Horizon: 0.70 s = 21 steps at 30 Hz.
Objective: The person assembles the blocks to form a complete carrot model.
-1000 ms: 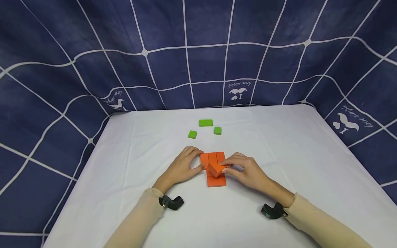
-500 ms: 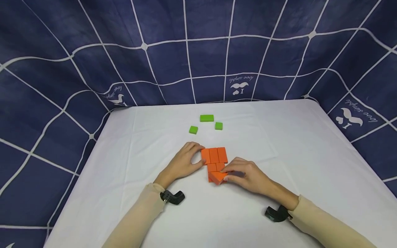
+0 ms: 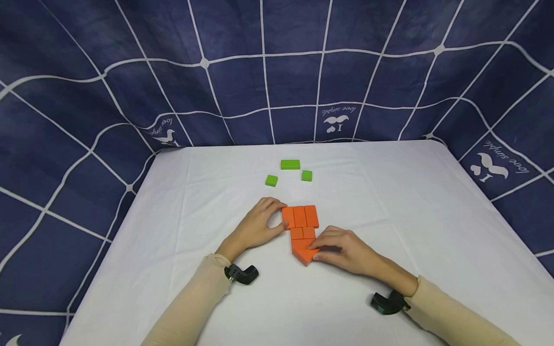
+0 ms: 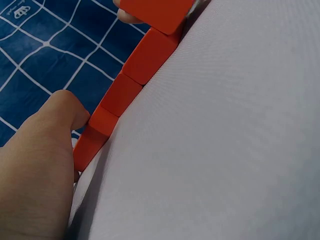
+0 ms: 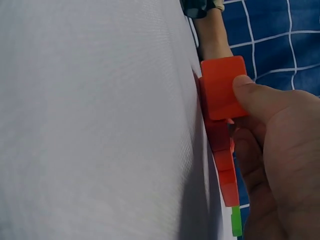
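Note:
Three upright orange blocks (image 3: 299,216) lie side by side on the white cloth, with two smaller orange pieces (image 3: 303,233) below them and a crosswise block (image 3: 299,243) nearer me. My right hand (image 3: 348,250) pinches another orange block (image 3: 305,256) at its right end; it sits at an angle over the near end of the layout. In the right wrist view the thumb presses on that block's square end (image 5: 217,92). My left hand (image 3: 255,225) holds the leftmost upright block, thumb at its near corner and fingertips at its far corner.
Beyond the orange layout lie a long green block (image 3: 290,165) and two small green squares, one left (image 3: 271,180) and one right (image 3: 307,176). A dark blue curtain (image 3: 242,86) with white lines rises behind the white-covered table (image 3: 216,182).
My right hand has brought its orange block toward me, from over the middle of the layout to its near end. The small orange pieces now show. My left hand stays at the leftmost block.

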Tool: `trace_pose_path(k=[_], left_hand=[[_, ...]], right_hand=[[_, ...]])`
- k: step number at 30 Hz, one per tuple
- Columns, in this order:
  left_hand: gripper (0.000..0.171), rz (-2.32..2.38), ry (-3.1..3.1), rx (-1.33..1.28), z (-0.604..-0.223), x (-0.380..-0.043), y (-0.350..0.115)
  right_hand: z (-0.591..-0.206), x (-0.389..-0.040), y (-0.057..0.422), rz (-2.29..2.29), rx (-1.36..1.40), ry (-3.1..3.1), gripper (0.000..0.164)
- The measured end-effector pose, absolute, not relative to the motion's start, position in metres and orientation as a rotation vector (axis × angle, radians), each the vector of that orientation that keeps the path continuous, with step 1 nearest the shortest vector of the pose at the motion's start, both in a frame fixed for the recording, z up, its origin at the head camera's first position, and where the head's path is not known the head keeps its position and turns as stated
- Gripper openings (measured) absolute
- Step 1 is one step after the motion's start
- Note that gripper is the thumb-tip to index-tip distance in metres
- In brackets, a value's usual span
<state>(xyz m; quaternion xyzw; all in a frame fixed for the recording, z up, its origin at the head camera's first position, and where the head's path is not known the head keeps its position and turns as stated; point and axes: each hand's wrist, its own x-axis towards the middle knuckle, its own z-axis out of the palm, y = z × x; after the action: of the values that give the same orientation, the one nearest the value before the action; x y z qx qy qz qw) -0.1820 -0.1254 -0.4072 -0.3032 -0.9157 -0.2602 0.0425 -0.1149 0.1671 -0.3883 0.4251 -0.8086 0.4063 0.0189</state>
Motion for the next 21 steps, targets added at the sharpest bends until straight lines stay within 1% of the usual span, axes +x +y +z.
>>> trace_pose_path(k=[13,21], left_hand=[[0.049,-0.787,-2.814,-0.919,-0.4021,-0.1833,-0.1264],[0.049,-0.804,-2.826,-0.914,-0.4063,-0.1808,-0.1262]], right_hand=[[-0.3929,-0.1195,0.1658,1.189,1.338,-2.48,0.025],[-0.3916,-0.1179,0.1669,1.136,1.349,-2.517,0.025]])
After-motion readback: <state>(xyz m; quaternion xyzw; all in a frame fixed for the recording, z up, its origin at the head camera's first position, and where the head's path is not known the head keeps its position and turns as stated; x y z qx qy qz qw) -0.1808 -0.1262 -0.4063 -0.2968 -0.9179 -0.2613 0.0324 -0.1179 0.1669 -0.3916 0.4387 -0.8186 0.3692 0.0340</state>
